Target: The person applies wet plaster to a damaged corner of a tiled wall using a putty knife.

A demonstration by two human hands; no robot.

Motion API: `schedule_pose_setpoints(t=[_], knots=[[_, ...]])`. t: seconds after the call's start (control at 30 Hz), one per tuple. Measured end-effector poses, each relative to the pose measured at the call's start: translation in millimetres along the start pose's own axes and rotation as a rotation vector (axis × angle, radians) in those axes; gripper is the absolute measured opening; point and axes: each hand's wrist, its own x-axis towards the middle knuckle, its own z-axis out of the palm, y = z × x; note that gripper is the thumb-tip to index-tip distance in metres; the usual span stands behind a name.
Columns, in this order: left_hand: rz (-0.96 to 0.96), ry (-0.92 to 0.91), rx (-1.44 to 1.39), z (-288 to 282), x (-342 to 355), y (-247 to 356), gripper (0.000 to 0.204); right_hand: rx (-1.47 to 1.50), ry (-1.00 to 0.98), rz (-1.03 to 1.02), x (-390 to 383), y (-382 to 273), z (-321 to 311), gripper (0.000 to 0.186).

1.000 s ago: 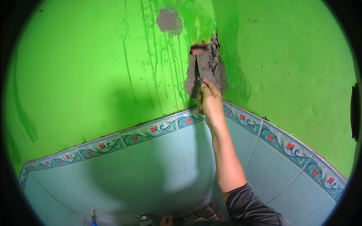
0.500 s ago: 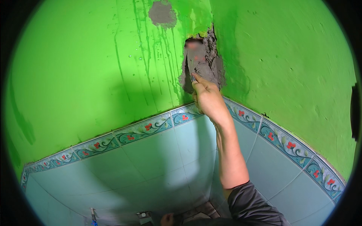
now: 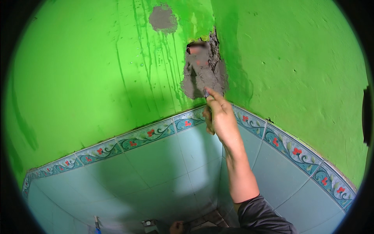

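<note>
My right hand [image 3: 222, 117] reaches up to the corner of the wall, fingers closed around the handle of a small trowel [image 3: 206, 93]. Its blade is hard to tell apart from the wet grey mortar [image 3: 191, 90] around it. The mortar partly fills a broken-out hole in the green wall [image 3: 89, 85], with a dark gap and reddish material showing near the top. Rough, crumbled edges run up the hole's right side. Low in the picture, my left hand [image 3: 177, 227] is small and dim with curled fingers; anything inside them is hidden.
A round grey mortar patch [image 3: 163, 18] is above the hole, with wet drips below it. A floral border [image 3: 152, 136] tops the blue-green tiles [image 3: 156, 163]. A blue-handled tool [image 3: 97, 225] and a pale small object [image 3: 148, 223] are near the bottom.
My right hand has moved down with the trowel, toward the hole's lower edge. Mortar now covers more of the dark gap on the hole's left side.
</note>
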Motion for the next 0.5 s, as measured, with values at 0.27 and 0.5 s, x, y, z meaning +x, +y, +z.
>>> schedule_pose_setpoints(t=[0.27, 0.5], knots=[[0.456, 0.166, 0.139, 13.4, -3.4, -42.7, 0.039, -0.173, 0.147, -0.144, 70.3, 16.0, 3.9, 0.05], [-0.105, 0.02, -0.066, 1.6, -8.8, -19.9, 0.041, -0.329, 0.128, -0.192, 48.3, 25.7, 56.9, 0.053]])
